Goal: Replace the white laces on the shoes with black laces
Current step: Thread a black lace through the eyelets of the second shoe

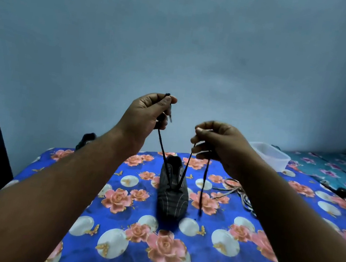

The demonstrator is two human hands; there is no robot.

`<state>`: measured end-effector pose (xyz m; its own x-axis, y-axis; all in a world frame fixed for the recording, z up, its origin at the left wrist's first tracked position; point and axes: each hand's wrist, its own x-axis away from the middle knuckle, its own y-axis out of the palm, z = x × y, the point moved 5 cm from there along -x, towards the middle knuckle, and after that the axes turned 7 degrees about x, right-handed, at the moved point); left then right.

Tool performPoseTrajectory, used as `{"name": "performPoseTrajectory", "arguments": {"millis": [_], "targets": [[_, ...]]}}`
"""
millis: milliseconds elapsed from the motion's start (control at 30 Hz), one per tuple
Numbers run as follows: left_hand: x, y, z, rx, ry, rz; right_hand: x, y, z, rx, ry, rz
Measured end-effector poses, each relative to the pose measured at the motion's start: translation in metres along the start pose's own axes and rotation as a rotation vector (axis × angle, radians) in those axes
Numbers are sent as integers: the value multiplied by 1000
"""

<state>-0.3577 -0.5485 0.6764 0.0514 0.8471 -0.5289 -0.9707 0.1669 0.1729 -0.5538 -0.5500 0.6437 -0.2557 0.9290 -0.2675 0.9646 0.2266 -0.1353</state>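
Your left hand [148, 114] is raised above the table [150, 260] with its fingers curled round one end of the black lace [161, 144], the tip poking out past your thumb and a short bit hanging beside the fingers. Your right hand [216, 143] sits a little lower and to the right, thumb and fingers pinching the other end of the same lace, with a loose length dangling straight down from it to just beside the shoe [172, 192]. From both hands the lace runs down in two taut lines that meet at the lower eyelets of the shoe, forming a narrow V. The shoe is dark with thin pale stripes, standing on the table between and below your hands, its toe toward you and its heel toward the wall [179, 43]. Both forearms reach forward from the lower corners, wrists lifted, hands near each other but apart. The table wears a blue cloth [122, 223] with pink roses and white circles. To the right of the shoe, near your right forearm, a bundle of pale laces [237, 189] lies on the cloth. Farther back on the right stands a clear plastic box [272, 155]; you cannot tell what is in it. Behind your left forearm a dark thing [86, 140] lies at the table's far edge, too hidden to name.
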Motion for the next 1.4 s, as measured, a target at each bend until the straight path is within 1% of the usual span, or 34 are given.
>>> {"name": "performPoseTrajectory", "arguments": {"millis": [100, 300, 533, 667, 833, 933, 1000, 1033, 1100, 1167, 1200, 1267, 1333, 1400], "targets": [[-5, 13, 17, -17, 41, -30, -5, 2, -35, -97, -45, -30], [-12, 25, 47, -99, 127, -44, -14, 3, -92, -179, -186, 28], [-18, 19, 69, -126, 186, 26, -14, 6, -132, -116, -324, 42], [-15, 20, 72, -140, 196, 42, -14, 5, -148, -36, -407, 138], [-12, 21, 75, -129, 199, 52, -18, -1, -150, 74, -360, 259], [-14, 15, 67, -167, 182, 50, -25, -5, -128, 147, -273, 251], [-15, 7, 54, -330, 164, 42, -28, -8, -104, 190, -210, 224], [-15, 0, 43, -481, 162, 29, -28, -10, -88, 199, -172, 225], [-9, -16, 17, -898, 164, -23, -25, -18, -53, 220, -101, 257], [7, -37, -18, -1296, 89, -99, -20, -27, -13, 274, -38, 297], [17, -50, -39, -1444, 25, -142, -16, -31, 8, 300, -4, 309], [40, -74, -78, -1612, -119, -217, -8, -36, 49, 341, 74, 320], [61, -90, -112, -1686, -207, -251, -1, -36, 88, 432, 158, 292], [76, -97, -134, -1653, -210, -187, 7, -30, 121, 533, 213, 258]]}}
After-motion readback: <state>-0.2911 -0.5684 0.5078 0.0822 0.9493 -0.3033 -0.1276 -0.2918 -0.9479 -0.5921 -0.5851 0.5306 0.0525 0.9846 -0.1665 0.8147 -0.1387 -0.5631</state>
